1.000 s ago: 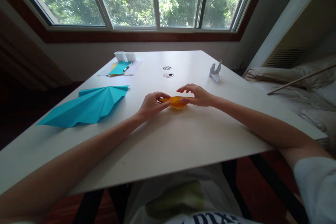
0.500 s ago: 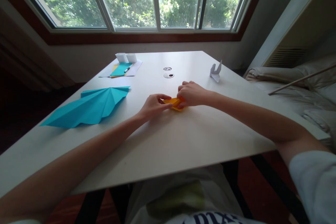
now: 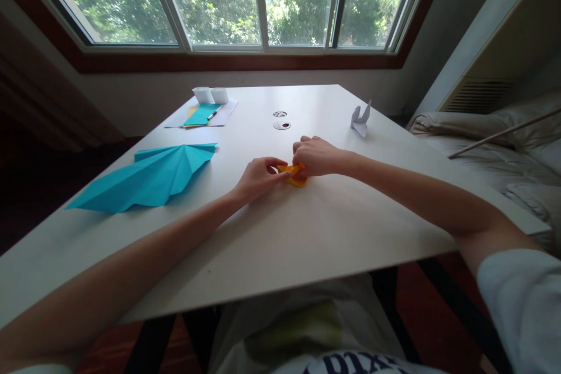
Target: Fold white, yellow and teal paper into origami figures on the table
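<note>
A small piece of folded orange paper (image 3: 295, 179) is between my two hands, just over the tabletop. My left hand (image 3: 262, 176) pinches its left side between thumb and fingers. From the right, my right hand (image 3: 316, 156) has its fingers curled down onto the paper's right part, and the fingertips are partly hidden. To the left lies a large pleated sheet of turquoise paper (image 3: 149, 181), folded like a fan. A folded white paper figure (image 3: 360, 120) with two upright points stands beyond my right hand.
The white table (image 3: 272, 251) spreads under everything. At its far left are turquoise sheets (image 3: 202, 115) over yellow and white ones, a pen (image 3: 214, 113) and two white paper boxes (image 3: 211, 95). Two round fittings (image 3: 281, 125) sit in the tabletop. A sofa (image 3: 477, 146) adjoins on the right.
My right hand has shifted slightly left over the orange paper, and the paper's left edge now shows a sharper upward fold. My left hand stays almost in place.
</note>
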`<state>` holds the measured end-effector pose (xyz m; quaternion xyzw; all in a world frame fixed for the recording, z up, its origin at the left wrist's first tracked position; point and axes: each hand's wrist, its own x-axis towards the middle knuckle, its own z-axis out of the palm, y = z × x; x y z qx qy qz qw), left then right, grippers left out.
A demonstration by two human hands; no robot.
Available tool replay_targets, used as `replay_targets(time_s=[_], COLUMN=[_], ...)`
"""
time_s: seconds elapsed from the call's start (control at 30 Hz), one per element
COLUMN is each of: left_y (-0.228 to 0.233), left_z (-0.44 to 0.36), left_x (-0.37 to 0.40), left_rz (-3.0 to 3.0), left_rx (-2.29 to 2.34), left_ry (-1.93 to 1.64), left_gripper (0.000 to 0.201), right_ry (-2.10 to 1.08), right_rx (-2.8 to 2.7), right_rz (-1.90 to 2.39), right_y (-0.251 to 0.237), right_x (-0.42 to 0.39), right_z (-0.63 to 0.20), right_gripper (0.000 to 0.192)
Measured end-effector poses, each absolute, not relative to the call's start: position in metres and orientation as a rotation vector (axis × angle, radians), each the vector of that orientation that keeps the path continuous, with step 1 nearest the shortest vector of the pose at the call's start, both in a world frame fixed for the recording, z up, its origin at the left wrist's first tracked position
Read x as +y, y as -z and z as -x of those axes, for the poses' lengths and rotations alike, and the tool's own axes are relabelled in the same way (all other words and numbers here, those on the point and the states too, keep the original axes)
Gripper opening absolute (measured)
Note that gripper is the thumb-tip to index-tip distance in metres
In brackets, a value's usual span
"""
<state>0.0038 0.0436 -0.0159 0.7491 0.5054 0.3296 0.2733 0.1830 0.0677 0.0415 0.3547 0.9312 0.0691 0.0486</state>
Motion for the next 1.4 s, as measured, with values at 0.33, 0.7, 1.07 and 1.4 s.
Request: replay_targets(time_s=[0.33, 0.7, 1.07, 1.4], left_y=[0.015, 0.012, 0.008, 0.006], left_z=[-0.004, -0.006, -0.005, -0.001], left_x=[0.043, 0.041, 0.042, 0.043], left_rz=[-2.008, -2.002, -1.778, -1.74], left_rx=[1.379, 1.378, 1.247, 1.217], left_ry=[-0.882, -0.891, -1.061, -1.091], left_gripper=[0.05, 0.047, 0.048, 0.042], right_ry=[-0.256, -0.232, -0.095, -0.487], right_rx=[2.844, 2.87, 3.03, 2.639], right_rz=[-1.03, -1.042, -1.109, -1.665], right_y=[-0.039, -0.039, -0.065, -0.065], right_x=[0.07, 0.07, 0.073, 0.109], right_z=[-0.18, -0.184, -0.209, -0.306], right_gripper=[0.017, 0.018, 0.016, 0.022])
